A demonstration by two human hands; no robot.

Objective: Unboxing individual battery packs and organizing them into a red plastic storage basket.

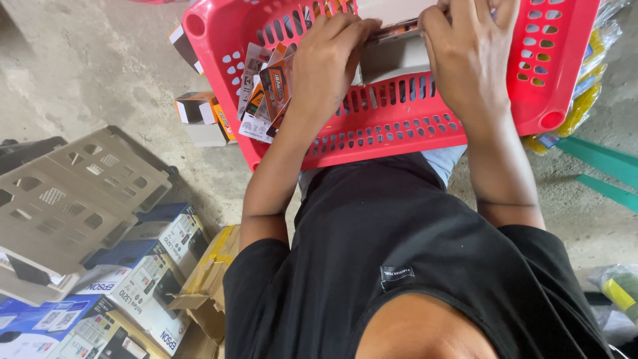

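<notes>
A red perforated plastic basket (399,126) rests on my lap. Inside it lies a pale cardboard box (392,56). My left hand (329,56) reaches over the basket's near wall and its fingers curl onto the box's left end. My right hand (468,50) presses on the box's right end from above. Several small carded packets (266,93) in orange, grey and white stand against the basket's left inner wall, beside my left wrist. The box's far part is cut off by the frame's top edge.
A beige perforated crate (73,193) sits at left over blue-and-white printer boxes (133,279). Torn brown cardboard (206,279) lies by my left arm. Small orange-and-white boxes (203,116) rest on the concrete floor. Yellow bagged goods (585,100) and a green bar (601,159) are at right.
</notes>
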